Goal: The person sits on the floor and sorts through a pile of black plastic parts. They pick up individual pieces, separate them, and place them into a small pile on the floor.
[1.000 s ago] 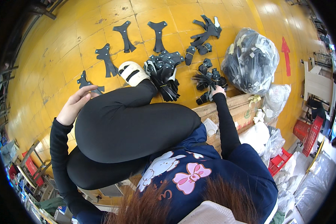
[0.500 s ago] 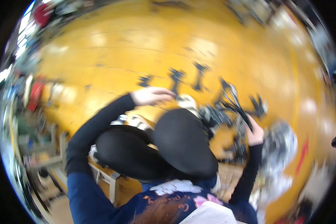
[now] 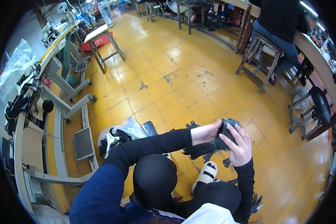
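Note:
Both my hands meet in front of my knees on a bundle of flat black pieces (image 3: 201, 149), with a bit of green thread showing on it. My left hand (image 3: 207, 133) holds the bundle from its left side, its fingertips partly hidden behind it. My right hand (image 3: 238, 143) is closed round the right end, fingers laid across the top. More black pieces with finger-like strips, like glove parts (image 3: 257, 203), lie on the floor near my feet, some hidden by the bundle and my legs. A cream sandal (image 3: 206, 174) is on my foot just below the bundle.
A plastic bag of black and white pieces (image 3: 117, 139) and a phone (image 3: 149, 128) lie on the yellow tiled floor to my left. Sewing-machine tables with a treadle (image 3: 83, 143) line the left. A wooden stool (image 3: 102, 35) stands ahead; a person (image 3: 278, 26) sits at the right-hand bench.
My view has swung up and become sharp. My left hand, earlier apart and low over the floor, has come to the bundle my right hand held; both hands now grip it.

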Demonstrator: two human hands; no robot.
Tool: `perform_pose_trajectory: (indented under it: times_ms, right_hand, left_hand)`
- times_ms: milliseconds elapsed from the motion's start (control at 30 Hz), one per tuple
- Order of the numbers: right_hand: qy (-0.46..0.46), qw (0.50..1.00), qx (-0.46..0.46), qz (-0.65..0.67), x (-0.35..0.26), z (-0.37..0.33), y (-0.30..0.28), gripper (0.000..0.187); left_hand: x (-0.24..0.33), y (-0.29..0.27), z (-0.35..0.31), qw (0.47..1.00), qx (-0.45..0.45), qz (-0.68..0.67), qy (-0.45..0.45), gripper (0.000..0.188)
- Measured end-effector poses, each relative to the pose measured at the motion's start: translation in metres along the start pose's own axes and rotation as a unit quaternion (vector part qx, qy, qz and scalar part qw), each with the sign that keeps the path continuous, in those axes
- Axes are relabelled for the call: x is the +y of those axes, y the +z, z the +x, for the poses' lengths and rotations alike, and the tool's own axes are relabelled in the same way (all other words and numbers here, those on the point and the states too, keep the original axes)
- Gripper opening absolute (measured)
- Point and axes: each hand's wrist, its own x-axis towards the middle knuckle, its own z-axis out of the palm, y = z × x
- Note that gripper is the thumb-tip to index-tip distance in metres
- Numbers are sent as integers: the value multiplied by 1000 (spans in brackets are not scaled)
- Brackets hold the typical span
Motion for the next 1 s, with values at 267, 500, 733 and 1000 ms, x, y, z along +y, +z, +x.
perform_pose_trajectory:
  times_ms: [267, 500, 733, 1000]
  right_hand:
    - [59, 990, -57, 115, 54, -2, 48, 42]
    - [401, 900, 80, 154, 139, -74, 139, 31]
    - [272, 933, 78, 221, 70, -78, 140, 22]
    - [299, 915, 10, 272, 34, -87, 156, 34]
  left_hand:
    - [-10, -86, -16, 989, 134, 22, 55, 64]
    - [-46, -136, 13, 994, 84, 16, 64, 62]
    - [-78, -152, 12, 968, 190, 158, 37, 45]
    - [-93, -151, 15, 940, 269, 197, 78, 37]
